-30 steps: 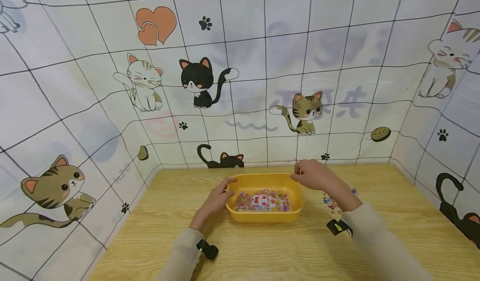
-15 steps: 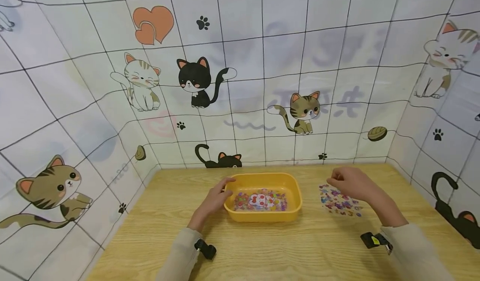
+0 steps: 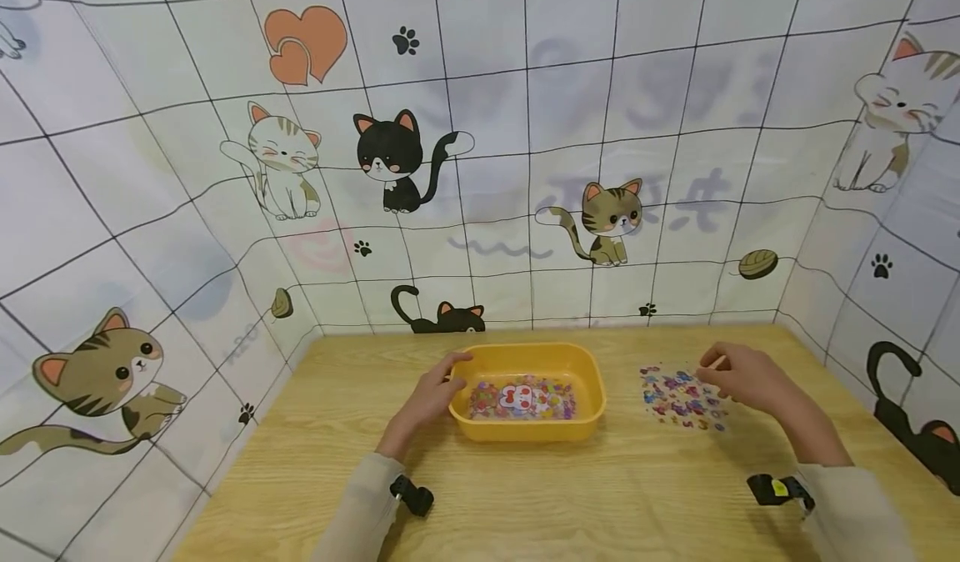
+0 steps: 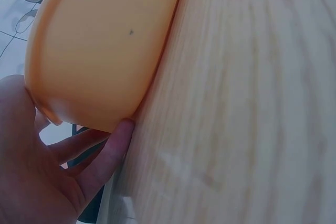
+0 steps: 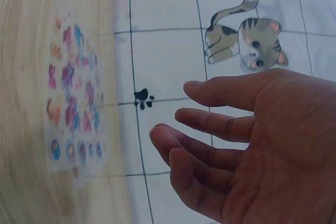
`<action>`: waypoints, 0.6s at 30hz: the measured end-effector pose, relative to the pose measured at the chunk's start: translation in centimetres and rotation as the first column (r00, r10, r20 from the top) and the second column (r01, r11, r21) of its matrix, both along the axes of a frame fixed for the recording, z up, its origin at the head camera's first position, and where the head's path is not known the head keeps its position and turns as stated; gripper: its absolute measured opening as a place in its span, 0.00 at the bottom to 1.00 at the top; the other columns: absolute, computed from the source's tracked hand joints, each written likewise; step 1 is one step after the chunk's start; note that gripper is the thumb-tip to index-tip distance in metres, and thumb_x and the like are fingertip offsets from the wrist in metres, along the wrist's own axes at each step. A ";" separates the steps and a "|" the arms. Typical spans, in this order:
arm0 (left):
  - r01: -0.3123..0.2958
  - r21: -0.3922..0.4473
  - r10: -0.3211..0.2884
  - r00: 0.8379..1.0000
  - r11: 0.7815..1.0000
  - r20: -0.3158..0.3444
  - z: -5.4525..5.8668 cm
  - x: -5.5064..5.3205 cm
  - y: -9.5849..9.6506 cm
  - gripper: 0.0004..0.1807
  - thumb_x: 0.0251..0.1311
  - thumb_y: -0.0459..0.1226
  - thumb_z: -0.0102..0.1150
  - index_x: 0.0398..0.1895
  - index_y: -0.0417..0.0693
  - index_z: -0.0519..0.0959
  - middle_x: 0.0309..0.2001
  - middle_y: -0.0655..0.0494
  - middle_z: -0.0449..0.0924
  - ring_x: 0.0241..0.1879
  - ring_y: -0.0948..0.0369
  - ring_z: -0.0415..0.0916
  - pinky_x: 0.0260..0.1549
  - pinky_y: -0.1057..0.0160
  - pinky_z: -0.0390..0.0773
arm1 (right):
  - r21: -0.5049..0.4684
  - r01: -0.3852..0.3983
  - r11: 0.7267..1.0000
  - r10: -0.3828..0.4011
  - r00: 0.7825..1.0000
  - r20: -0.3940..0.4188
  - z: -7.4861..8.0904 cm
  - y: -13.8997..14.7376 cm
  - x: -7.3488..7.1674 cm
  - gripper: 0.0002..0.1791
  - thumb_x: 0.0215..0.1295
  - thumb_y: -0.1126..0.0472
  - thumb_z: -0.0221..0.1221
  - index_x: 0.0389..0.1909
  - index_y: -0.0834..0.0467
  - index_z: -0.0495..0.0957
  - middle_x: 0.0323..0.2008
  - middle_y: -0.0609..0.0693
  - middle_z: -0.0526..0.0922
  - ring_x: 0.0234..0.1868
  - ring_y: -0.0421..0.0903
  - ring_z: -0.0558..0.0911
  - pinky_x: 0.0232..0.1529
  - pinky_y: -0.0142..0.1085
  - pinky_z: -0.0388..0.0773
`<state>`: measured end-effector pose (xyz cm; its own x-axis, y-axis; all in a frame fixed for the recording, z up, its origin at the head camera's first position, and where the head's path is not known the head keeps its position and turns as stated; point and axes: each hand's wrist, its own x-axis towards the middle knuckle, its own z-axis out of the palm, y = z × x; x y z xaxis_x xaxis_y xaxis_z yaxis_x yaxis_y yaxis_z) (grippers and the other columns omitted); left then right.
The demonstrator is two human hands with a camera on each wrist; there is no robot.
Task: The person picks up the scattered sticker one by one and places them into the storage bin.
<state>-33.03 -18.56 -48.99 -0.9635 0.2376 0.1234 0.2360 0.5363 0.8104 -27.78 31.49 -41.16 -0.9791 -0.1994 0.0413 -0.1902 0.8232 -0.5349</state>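
A yellow plastic basin (image 3: 528, 434) sits on the wooden table. On its floor lies a colourful patterned piece (image 3: 483, 403) with a white bunny face and red bow. My left hand (image 3: 430, 395) grips the basin's left end; in the left wrist view, fingertips press low on the outer wall while the hand wraps up to the rim. To the right of the basin lies a clear sheet of small colourful stickers (image 3: 678, 399). Over that sheet's right edge is my right hand (image 3: 750, 378). In the right wrist view its fingers are loosely bent, with nothing between them.
White cloth printed with cats and grid lines (image 3: 495, 170) walls in the table's back and both sides. The wooden table (image 3: 555, 495) extends in front of the basin. A small black camera is strapped at each wrist.
My right hand has moved from the basin's right rim rightward to the sticker sheet, uncovering most of it. The left hand has stayed on the basin.
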 end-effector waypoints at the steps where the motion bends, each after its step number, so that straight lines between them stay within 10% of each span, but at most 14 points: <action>1: -0.006 0.000 0.006 1.000 1.000 0.003 0.0 0.0 0.0 0.24 0.72 0.38 0.51 0.70 0.60 0.73 0.75 0.52 0.69 0.69 0.43 0.71 0.67 0.39 0.71 | 0.006 0.003 1.000 -0.003 1.000 0.001 -0.2 0.3 -0.1 0.23 0.76 0.53 0.58 0.52 0.71 0.76 0.42 0.67 0.86 0.33 0.51 0.85 0.31 0.42 0.81; 18: -0.018 0.011 0.017 1.000 1.000 0.006 -0.1 0.4 0.0 0.24 0.72 0.38 0.51 0.71 0.58 0.73 0.76 0.50 0.68 0.69 0.42 0.71 0.67 0.38 0.71 | 0.201 -0.064 0.978 0.065 0.998 0.003 -5.7 3.4 -2.2 0.38 0.67 0.53 0.65 0.62 0.81 0.67 0.54 0.82 0.75 0.55 0.82 0.73 0.51 0.69 0.74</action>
